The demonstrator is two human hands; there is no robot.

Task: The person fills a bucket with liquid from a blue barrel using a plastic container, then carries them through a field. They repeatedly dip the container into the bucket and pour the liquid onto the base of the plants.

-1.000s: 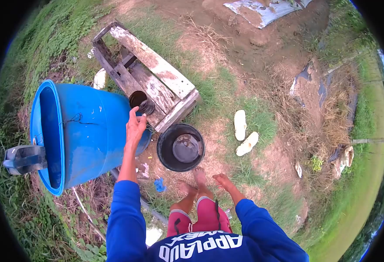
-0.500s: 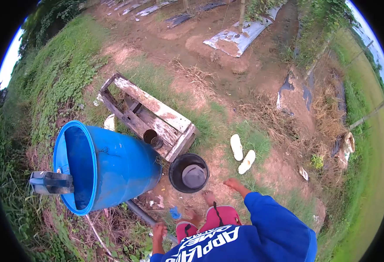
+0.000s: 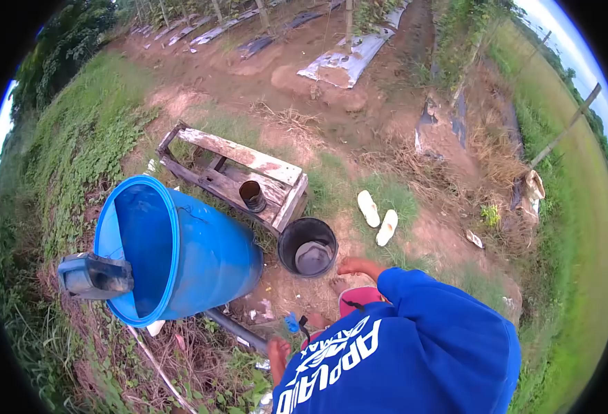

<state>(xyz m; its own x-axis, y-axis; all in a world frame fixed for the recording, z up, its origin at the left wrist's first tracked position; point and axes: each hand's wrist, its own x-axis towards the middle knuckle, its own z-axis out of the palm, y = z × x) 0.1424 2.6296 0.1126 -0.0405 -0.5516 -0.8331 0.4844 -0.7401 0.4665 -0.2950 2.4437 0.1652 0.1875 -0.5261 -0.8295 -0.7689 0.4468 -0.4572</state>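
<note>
My right hand (image 3: 358,266) is held out just right of the black bucket (image 3: 291,247), its fingers stretched towards the rim with no object visible in them. A greyish patch shows at the bucket's bottom. Low beside my body, my left hand (image 3: 278,347) hangs near a dark pipe (image 3: 235,332); its fingers look loosely apart and hold nothing I can see. The large blue barrel (image 3: 214,245) stands left of the bucket. A cut plastic jug (image 3: 86,274) rests across the barrel's rim.
Behind the bucket stands a weathered wooden bench frame (image 3: 242,153) with a rusty can (image 3: 252,195) on it. Two pale slippers (image 3: 387,228) lie on the ground to the right. A thin pale pole (image 3: 159,372) lies in the grass, near a blue scrap (image 3: 291,322).
My view has tilted and shifted. My body leans further forward, and my right hand has come closer to the bucket's rim. The barrel, bench and slippers stay in place.
</note>
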